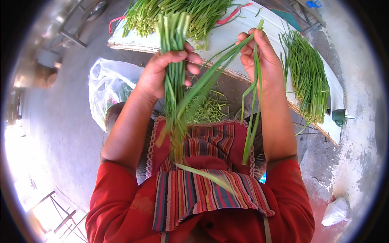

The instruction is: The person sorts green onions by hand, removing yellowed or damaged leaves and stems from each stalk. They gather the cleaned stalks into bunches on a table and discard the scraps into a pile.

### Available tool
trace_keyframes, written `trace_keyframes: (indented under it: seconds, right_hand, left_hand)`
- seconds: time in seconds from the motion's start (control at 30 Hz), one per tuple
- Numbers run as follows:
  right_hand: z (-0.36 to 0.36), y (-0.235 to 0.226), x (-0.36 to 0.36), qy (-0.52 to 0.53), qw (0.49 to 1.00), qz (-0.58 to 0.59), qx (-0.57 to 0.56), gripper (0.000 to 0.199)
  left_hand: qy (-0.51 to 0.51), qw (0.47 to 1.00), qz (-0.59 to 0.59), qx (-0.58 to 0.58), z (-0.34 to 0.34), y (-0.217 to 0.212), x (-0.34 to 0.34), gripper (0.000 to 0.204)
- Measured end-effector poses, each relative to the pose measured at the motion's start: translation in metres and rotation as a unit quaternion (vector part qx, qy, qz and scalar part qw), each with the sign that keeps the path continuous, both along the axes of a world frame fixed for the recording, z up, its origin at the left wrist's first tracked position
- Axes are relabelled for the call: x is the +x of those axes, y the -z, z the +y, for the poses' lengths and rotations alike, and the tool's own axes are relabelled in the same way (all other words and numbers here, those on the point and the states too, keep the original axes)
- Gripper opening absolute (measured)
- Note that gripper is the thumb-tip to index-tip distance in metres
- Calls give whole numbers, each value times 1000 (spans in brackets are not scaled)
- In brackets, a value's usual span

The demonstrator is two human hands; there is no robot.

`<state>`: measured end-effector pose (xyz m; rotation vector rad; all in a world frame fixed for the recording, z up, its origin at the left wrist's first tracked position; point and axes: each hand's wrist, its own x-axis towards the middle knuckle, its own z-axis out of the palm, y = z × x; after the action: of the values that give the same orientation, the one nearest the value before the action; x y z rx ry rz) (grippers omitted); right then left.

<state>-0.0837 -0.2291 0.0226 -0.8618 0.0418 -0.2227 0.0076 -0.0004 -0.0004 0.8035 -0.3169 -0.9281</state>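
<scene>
My left hand (156, 75) is wrapped round an upright bunch of garlic chives (175, 42). The pale cut ends point up, and the leaves hang toward my lap, blurred low down. To the right, my right hand (269, 67) pinches a few chive stalks (233, 54) near their ends between thumb and fingers. Some of their long leaves slant down to the left against the held bunch, while others dangle below the right hand. A pale loose leaf (204, 175) lies across my striped apron (221, 141).
A white board (279, 30) stands ahead, carrying a large heap of chives (174, 16) and a smaller pile (308, 77) at right. Green trimmings (208, 107) lie below my hands. A clear plastic bag (99, 85) sits left, and a green object (338, 117) is at the board's right end.
</scene>
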Motion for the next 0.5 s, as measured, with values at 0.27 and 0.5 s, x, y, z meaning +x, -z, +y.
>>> trace_keyframes:
  seconds: [0.27, 0.5]
  right_hand:
    - [21, -3, 1, 2, 997, 27, -76, 15]
    - [9, -4, 4, -34, 999, 31, 15, 21]
  left_hand:
    - [60, 998, -29, 0, -12, -4, -17, 33]
    - [113, 991, -17, -68, -7, -2, -13, 38]
